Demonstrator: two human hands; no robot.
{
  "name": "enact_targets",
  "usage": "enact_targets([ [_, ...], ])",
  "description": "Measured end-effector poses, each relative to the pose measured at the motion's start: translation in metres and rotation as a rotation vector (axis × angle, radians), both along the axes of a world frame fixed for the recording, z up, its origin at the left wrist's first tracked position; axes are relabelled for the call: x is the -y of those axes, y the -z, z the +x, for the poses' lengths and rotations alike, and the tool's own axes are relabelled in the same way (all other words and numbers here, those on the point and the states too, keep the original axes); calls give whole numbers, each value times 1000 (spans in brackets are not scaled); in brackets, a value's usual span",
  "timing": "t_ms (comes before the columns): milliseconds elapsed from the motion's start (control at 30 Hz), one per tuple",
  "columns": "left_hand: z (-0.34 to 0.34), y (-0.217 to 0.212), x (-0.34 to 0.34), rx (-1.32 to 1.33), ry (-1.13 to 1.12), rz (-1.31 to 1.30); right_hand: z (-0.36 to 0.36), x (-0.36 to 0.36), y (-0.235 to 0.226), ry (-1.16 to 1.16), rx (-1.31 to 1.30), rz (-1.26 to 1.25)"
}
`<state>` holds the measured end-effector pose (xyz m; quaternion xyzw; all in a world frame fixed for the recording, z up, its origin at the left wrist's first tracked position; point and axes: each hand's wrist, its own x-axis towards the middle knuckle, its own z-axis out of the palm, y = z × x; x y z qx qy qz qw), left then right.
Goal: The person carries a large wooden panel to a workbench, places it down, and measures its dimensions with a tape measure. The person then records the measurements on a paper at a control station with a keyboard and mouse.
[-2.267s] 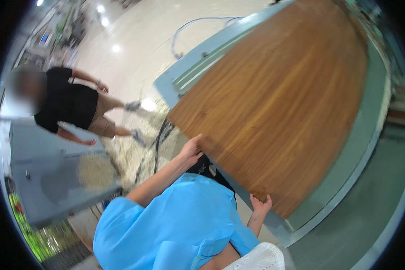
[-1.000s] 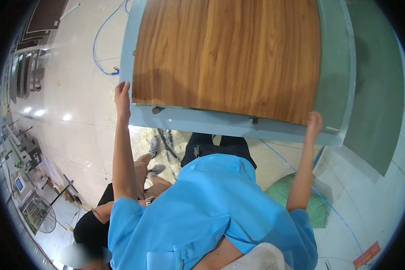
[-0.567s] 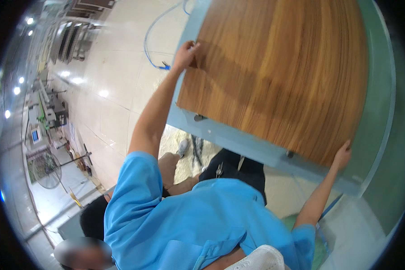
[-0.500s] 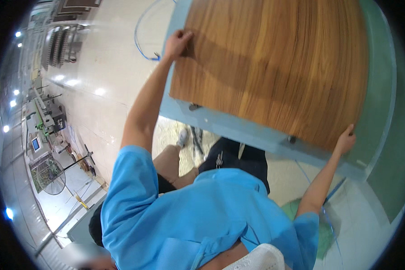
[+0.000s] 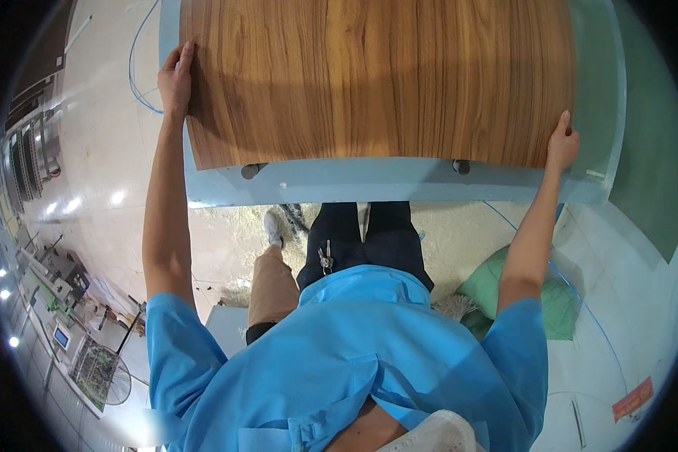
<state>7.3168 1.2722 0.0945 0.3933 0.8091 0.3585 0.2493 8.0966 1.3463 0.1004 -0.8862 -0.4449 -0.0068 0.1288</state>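
left hand (image 5: pixel 176 77): gripping panel's left edge
right hand (image 5: pixel 562 141): gripping panel's right edge
panel (image 5: pixel 377 79): flat on light-blue surface (image 5: pixel 339 183)
step: positioning the panel
next: likely needs even push from both sides

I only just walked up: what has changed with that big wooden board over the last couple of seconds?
The wooden board, earlier slanted across the view, now lies square before the person. The left hand went from its near corner to its left edge. The right hand stays at the right corner.
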Motion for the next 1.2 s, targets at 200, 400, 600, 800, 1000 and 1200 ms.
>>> enact_targets([
  [200,13,-14,1,-34,7,-17,5,-4,-2,28,-37,10],
  [400,15,-16,1,61,-9,-19,7,-2,-5,-12,-31,-15],
  [600,18,-17,4,120,-22,-48,11,-1,0,-34,42,19],
  [800,25,-19,6,152,-11,-48,8,-2,0,-51,36,6],
  [1000,23,-12,9,198,-27,-38,7,-1,3,-34,-70,32],
  [1200,20,-9,13,204,33,40,13,-1,13,-30,-25,84],
])
